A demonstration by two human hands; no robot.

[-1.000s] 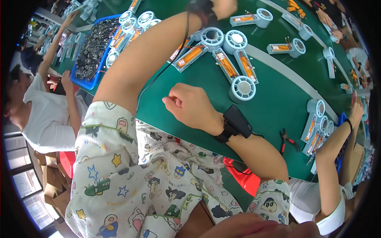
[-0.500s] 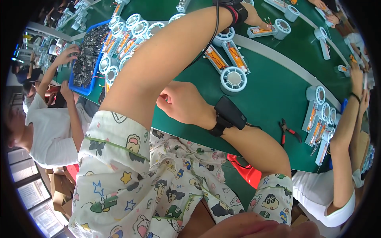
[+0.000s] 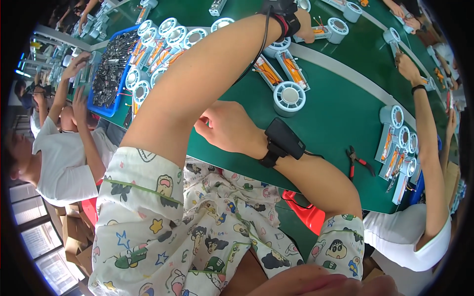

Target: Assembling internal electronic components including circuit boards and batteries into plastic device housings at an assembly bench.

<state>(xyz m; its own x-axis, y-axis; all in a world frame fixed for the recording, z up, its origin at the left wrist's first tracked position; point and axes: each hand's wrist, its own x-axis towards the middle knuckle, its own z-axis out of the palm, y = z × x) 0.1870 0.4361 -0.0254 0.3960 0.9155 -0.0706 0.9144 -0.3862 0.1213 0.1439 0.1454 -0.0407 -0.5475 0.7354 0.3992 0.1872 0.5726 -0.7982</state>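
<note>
My left arm crosses the view toward the upper right. At its end my left hand (image 3: 306,28) is closed over the handle end of a pale blue handheld fan housing (image 3: 337,30), which has an orange part and loose wires; the fingertips are partly hidden. My right hand (image 3: 228,127) rests near the green table's edge in a loose fist, with nothing seen in it. Beyond it, another open fan housing (image 3: 289,97) lies with its round head toward me. Both wrists wear black devices, the left one with a cable.
Many fan housings (image 3: 176,35) crowd the left beside a blue tray (image 3: 114,109) of dark parts. More housings (image 3: 393,116) are stacked at right, near red-handled pliers (image 3: 361,162). Co-workers sit on both sides; one's hand (image 3: 409,68) reaches a housing on the far strip.
My left hand has drawn back leftward along the fan housing. That housing and others on the far strip have shifted left. The right co-worker's arm reaches a housing. My right hand stays put.
</note>
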